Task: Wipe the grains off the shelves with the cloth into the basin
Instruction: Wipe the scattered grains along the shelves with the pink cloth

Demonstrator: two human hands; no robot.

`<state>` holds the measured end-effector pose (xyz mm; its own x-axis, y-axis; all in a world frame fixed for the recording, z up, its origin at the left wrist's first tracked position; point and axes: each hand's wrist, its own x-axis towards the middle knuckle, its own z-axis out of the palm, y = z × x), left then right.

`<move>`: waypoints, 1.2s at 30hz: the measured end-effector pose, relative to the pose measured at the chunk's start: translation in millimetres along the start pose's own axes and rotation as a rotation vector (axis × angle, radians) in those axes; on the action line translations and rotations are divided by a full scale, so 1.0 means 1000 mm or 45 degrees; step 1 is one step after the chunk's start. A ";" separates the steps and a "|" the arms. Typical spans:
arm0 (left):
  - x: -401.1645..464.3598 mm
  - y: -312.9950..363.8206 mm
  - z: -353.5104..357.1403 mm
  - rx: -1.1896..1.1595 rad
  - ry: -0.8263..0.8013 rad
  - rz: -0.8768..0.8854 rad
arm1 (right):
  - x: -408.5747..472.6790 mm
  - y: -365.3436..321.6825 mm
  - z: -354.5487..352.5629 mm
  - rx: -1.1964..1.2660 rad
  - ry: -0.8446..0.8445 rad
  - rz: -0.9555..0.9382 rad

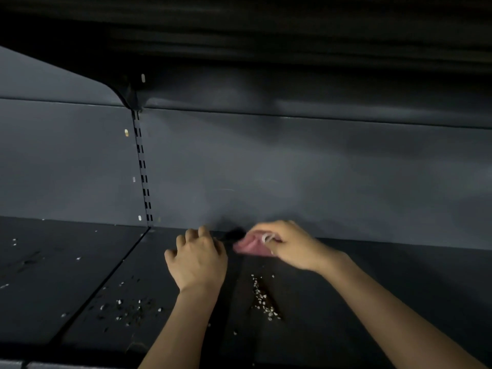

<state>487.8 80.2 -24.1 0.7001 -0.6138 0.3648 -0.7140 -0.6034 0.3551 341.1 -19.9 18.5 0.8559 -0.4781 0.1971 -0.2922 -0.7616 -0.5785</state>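
At the back of the dark grey metal shelf (346,302), near the rear panel, the right hand (290,245) pinches a small crumpled pink cloth (249,246), grip clenched on it. Left hand (198,258) rests just beside the cloth, fingers curled loosely at the back edge; whether it grasps a dark thing between the hands I cannot tell (too dim). Pale scattered grains (262,298) lie in a streak near the front between the forearms, another patch of mixed grains (127,310) to the left, a few stray ones on the neighbouring left shelf panel (40,275). Basin not in view. Judgement: early stage, most grains still on the shelf, nothing visibly gathered into a basin yet; both patches and the left panel remain to wipe
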 end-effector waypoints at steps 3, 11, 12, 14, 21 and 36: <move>-0.001 0.001 0.000 0.021 0.009 -0.014 | 0.022 0.011 0.006 -0.110 0.246 -0.011; 0.001 -0.002 0.001 0.034 0.028 -0.016 | 0.074 0.010 0.059 -0.482 0.088 0.041; 0.001 -0.002 0.001 0.031 0.024 -0.016 | 0.073 0.012 0.063 -0.462 0.004 0.047; 0.001 -0.001 0.001 0.040 0.013 -0.012 | 0.064 0.012 0.060 -0.365 -0.096 0.092; 0.000 0.006 0.000 0.051 -0.001 0.058 | -0.003 -0.010 0.011 -0.117 -0.262 0.128; 0.000 0.007 0.003 0.018 0.014 0.114 | -0.022 0.042 0.030 -0.324 0.109 0.482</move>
<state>483.2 74.4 -24.7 0.6332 -0.6603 0.4038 -0.7737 -0.5535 0.3083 322.3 -28.1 -33.8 0.6335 -0.7695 0.0803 -0.6819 -0.6044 -0.4121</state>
